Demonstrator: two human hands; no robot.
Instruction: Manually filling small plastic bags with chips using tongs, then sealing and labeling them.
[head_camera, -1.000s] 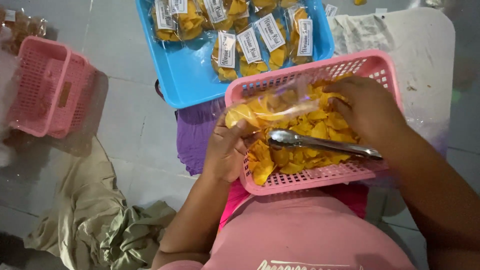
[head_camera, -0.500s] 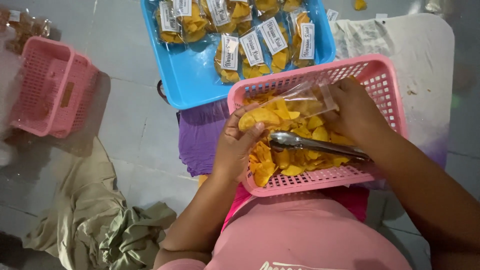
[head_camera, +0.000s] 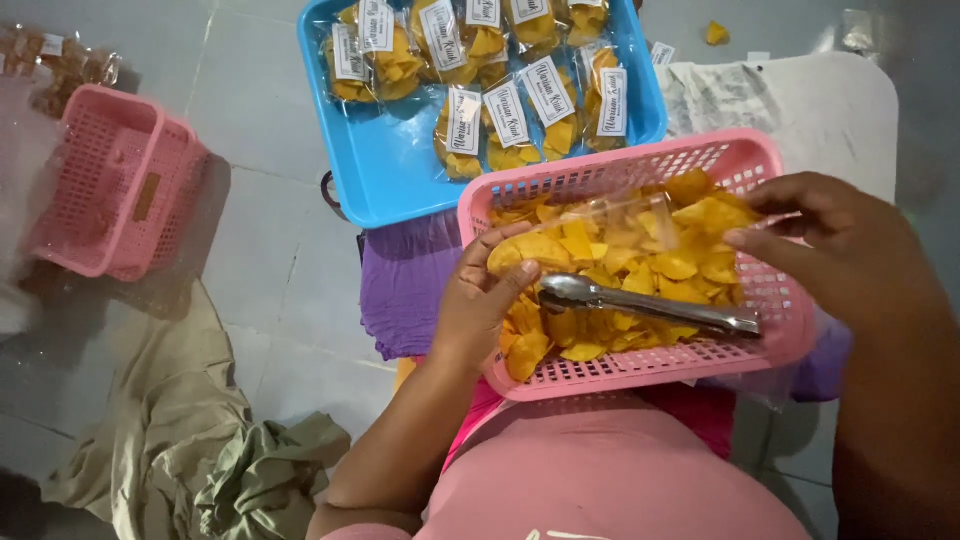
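A pink plastic basket (head_camera: 640, 372) rests on my lap, filled with yellow chips (head_camera: 690, 265). Metal tongs (head_camera: 640, 303) lie across the chips. My left hand (head_camera: 485, 295) grips the lower end of a clear plastic bag (head_camera: 590, 232) partly filled with chips, lying over the basket. My right hand (head_camera: 835, 245) hovers at the basket's right rim, fingers spread and pointing left toward the bag's open end; a thin clear edge seems pinched at its fingertips, though I cannot be sure.
A blue tray (head_camera: 385, 160) behind the basket holds several sealed chip bags with white labels (head_camera: 505, 115). An overturned pink basket (head_camera: 115, 185) lies on the tiled floor at left. Crumpled olive cloth (head_camera: 190, 440) lies lower left; purple cloth (head_camera: 405, 285) lies under the basket.
My right hand has drawn back from the bag's mouth to the basket's right rim. The bag now lies flatter over the chips. My left hand keeps its hold.
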